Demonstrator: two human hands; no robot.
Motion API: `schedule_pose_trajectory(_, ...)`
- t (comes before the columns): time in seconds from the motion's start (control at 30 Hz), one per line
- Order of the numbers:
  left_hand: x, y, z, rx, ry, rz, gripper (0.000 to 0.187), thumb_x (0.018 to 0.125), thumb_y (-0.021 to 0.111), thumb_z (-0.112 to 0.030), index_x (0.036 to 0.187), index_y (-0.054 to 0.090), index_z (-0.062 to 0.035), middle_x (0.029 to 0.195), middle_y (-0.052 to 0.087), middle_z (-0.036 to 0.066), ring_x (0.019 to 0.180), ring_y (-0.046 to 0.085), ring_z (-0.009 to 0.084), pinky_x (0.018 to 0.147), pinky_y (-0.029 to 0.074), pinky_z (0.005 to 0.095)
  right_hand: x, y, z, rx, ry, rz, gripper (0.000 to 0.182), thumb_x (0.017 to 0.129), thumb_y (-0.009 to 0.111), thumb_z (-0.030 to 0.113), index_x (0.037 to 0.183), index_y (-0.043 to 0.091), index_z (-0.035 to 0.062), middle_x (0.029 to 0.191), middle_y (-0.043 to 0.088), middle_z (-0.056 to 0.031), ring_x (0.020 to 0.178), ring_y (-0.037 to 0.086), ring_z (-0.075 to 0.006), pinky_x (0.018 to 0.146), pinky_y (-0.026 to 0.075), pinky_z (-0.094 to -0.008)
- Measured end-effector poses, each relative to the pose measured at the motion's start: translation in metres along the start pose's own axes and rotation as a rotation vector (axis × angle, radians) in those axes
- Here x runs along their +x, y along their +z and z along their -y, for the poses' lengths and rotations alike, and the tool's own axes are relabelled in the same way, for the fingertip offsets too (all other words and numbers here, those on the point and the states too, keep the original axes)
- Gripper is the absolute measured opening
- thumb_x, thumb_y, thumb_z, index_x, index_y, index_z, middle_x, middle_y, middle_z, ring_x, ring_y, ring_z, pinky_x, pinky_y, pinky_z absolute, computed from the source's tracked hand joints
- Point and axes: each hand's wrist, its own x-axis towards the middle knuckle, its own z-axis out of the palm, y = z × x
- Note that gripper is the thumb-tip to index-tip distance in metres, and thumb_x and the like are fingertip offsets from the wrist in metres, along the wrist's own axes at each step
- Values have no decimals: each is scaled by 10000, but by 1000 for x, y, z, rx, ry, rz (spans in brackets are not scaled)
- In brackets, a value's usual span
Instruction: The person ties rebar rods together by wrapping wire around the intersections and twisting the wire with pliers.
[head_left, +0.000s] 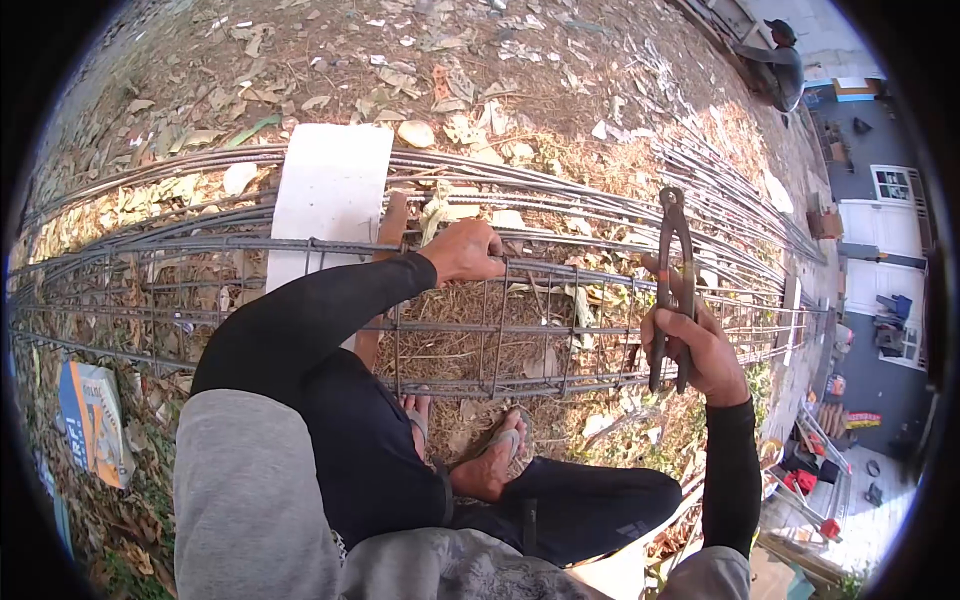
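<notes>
My right hand (703,348) is wrapped around the handles of rusty end-cutting pincers (677,240), held upright with the jaws at the top, over the right part of a long rebar cage (490,328). The cage has long bars and thin square stirrups and lies across in front of my legs. My left hand (464,250) is closed on the cage's upper bar, beside a stirrup; its fingertips are partly hidden.
A white board (335,185) and a wooden piece (393,222) lie by the cage. Loose steel rods (560,190) run behind it. Dry leaves cover the ground. A torn printed sack (93,420) lies at left. Another person (778,65) sits at the upper right.
</notes>
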Motion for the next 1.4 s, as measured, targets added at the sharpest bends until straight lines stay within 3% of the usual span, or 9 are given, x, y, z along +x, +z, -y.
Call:
schedule_pose_trajectory(0.13,-6,-2,-6,112,9,56,567,808,689,-497,809,710,69,678,644,249,662,647,399,663,512,495,38,-6,20,-718,-26,64,439,1044,558,357,1394,591,95,793,631,14,684,583,-83,636,460,-283)
schedule_pose_trajectory(0.27,-9,5,-2,129,35,10,658,821,693,-568,829,705,91,741,668,263,740,671,426,705,519,508,91,0,52,-1541,-587,63,365,981,603,154,1342,627,204,849,690,-140,688,686,-244,605,504,-399)
schedule_pose_trajectory(0.37,-7,8,1,107,12,-19,715,822,698,-607,937,723,98,848,703,274,850,697,423,792,535,493,127,11,66,-1949,-608,40,476,930,606,60,1367,565,244,953,627,-122,767,697,-282,650,562,-393)
schedule_pose_trajectory(0.5,-3,-3,-5,121,-108,135,658,789,722,-610,1040,757,-3,919,731,224,898,712,381,818,551,469,153,33,47,-2087,-740,157,489,936,614,105,1399,544,247,1184,575,-156,987,660,-334,834,568,-438)
schedule_pose_trajectory(0.87,-3,-2,0,37,-96,105,716,770,748,-650,817,714,64,651,639,228,683,692,388,665,535,478,165,60,39,-2181,-671,278,418,939,641,226,1349,569,263,1117,601,-127,1040,645,-304,882,540,-423)
schedule_pose_trajectory(1.03,-3,-9,-7,95,-125,163,665,759,743,-657,986,762,-32,799,710,174,794,716,356,726,557,482,181,55,43,-2173,-1092,268,203,913,644,396,911,776,242,794,688,-35,936,679,-236,771,534,-417)
schedule_pose_trajectory(1.13,-3,-10,-7,87,-142,175,661,756,740,-660,982,766,-39,802,714,168,800,718,355,730,559,484,181,63,49,-2184,-612,407,213,925,634,389,944,775,230,721,677,-55,803,715,-255,655,543,-432)
schedule_pose_trajectory(1.27,-3,-13,-9,58,-157,204,657,753,742,-658,979,769,-42,802,714,169,809,719,352,731,560,483,194,68,64,-2173,-429,626,150,886,709,320,1010,711,236,789,701,-83,735,728,-265,624,561,-407)
schedule_pose_trajectory(1.4,-1,-7,-5,79,-148,153,639,754,752,-641,972,766,-41,792,712,158,798,717,342,727,559,482,193,76,81,-1698,283,688,303,800,826,237,964,664,41,649,655,-83,571,677,-195,490,526,-339)
